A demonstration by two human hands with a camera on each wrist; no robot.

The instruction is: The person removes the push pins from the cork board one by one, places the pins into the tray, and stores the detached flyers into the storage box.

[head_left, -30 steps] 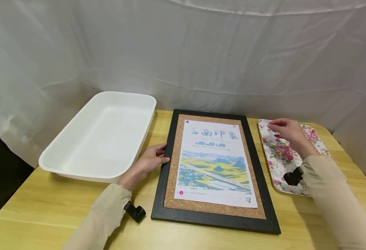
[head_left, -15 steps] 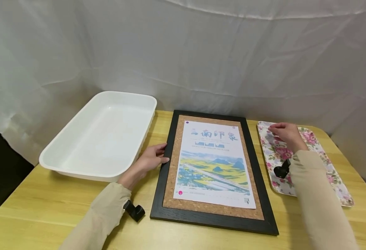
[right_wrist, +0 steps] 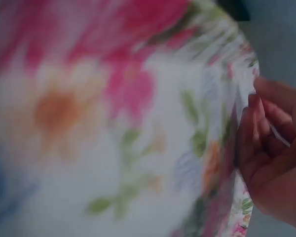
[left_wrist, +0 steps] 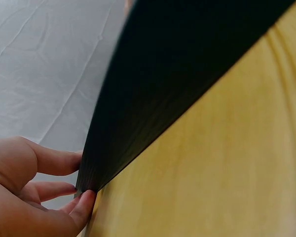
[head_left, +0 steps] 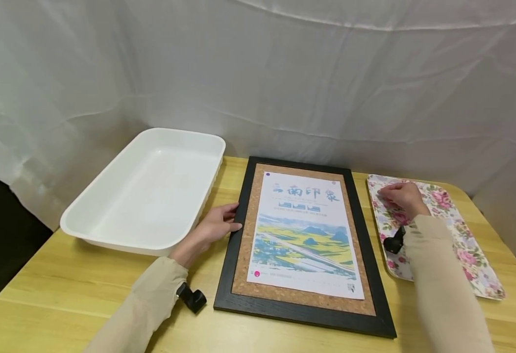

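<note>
A black-framed cork board (head_left: 238,292) lies on the table with a printed landscape poster (head_left: 303,242) on it. Round pins show at the poster's corners: a purple pin (head_left: 268,174) top left, a pink pin (head_left: 257,274) bottom left and a pale one top right. My left hand (head_left: 216,223) touches the frame's left side with fingertips and thumb; the left wrist view shows them against its black edge. Over the far left part of a floral tray (head_left: 465,255), my right hand (head_left: 403,196) has its thumb and fingers drawn together. Whether anything sits between those fingertips is hidden.
A deep white basin (head_left: 143,196) stands left of the board, close to my left forearm. Grey fabric (head_left: 310,78) hangs behind the wooden table (head_left: 86,299). Each wrist carries a small black camera.
My right hand has come down lower over the floral tray, its forearm swinging left. The left hand keeps its place at the frame. The head view has shifted slightly.
</note>
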